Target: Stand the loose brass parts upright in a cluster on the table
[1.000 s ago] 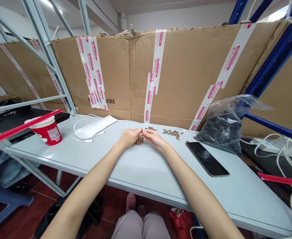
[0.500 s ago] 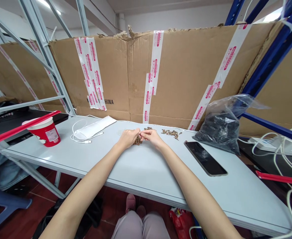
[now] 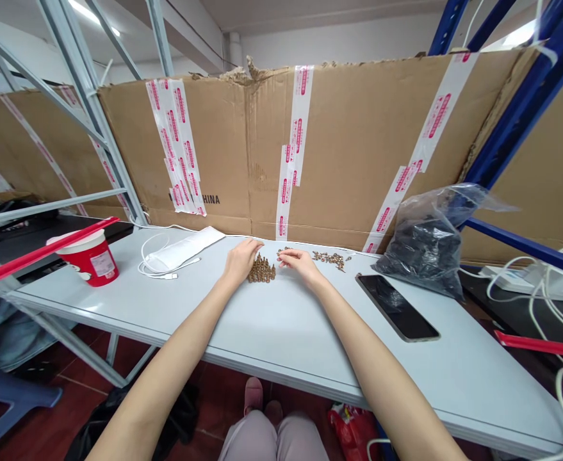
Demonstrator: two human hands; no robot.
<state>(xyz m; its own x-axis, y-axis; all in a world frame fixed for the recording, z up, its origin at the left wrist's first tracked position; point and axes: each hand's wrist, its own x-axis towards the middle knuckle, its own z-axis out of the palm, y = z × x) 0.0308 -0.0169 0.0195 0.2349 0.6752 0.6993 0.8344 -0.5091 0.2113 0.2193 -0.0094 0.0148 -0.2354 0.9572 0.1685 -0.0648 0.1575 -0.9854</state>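
Observation:
Small brass-coloured pieces stand upright in a tight cluster [image 3: 262,269] on the pale table [image 3: 281,326]. My left hand [image 3: 243,259] is at the cluster's left and back edge, fingers pressed together; whatever they hold is too small to make out. To the right of the cluster, my right hand [image 3: 298,262] makes a pinch beside a few small brass pieces, its fingertips too small to read clearly. A loose, scattered pile of similar pieces [image 3: 330,258] lies farther right.
A black phone [image 3: 398,307] lies at the right, before a clear bag of dark items [image 3: 423,253]. On the left are a white packet [image 3: 185,248] with a cable and a red cup [image 3: 91,259]. Taped cardboard [image 3: 348,153] rises along the back edge.
My hands have moved apart from where their fingertips met. My left hand has shifted left and my right hand slightly right, uncovering the standing cluster.

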